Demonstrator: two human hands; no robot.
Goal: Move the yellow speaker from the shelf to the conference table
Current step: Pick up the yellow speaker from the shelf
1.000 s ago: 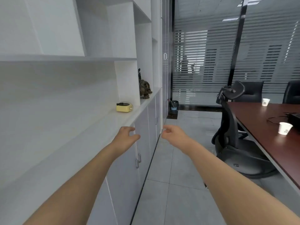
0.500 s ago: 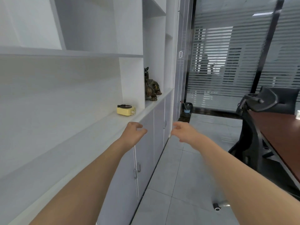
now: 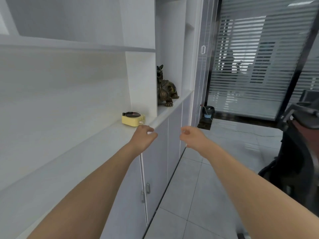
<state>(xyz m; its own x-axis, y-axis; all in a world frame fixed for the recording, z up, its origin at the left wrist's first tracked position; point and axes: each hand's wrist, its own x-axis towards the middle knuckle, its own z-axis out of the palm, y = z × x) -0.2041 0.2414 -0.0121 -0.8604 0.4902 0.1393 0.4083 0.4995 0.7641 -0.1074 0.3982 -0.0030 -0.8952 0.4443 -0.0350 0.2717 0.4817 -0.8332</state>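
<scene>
Speaker (image 3: pixel 133 119): small yellow box, black record-style disc on top, on white shelf (image 3: pixel 89 145) left of a dark animal figurine (image 3: pixel 165 88). Left hand (image 3: pixel 143 137) just beside it, right hand (image 3: pixel 191 138) farther off; both loosely curled, empty.

This is an office, most likely a meeting room. A built-in white laminate shelf unit (image 3: pixel 72 131) with cupboard doors (image 3: pixel 155 163) below fills the left wall, and a dark bronze animal figurine (image 3: pixel 165 88) stands on it as decoration. A glass partition with frosted horizontal stripes (image 3: pixel 255 66) closes off the far side, next to a glass door with a metal handle (image 3: pixel 203 49). The floor is pale grey tile (image 3: pixel 198 195), and a black mesh swivel chair (image 3: pixel 293 152) stands at the right edge.
</scene>
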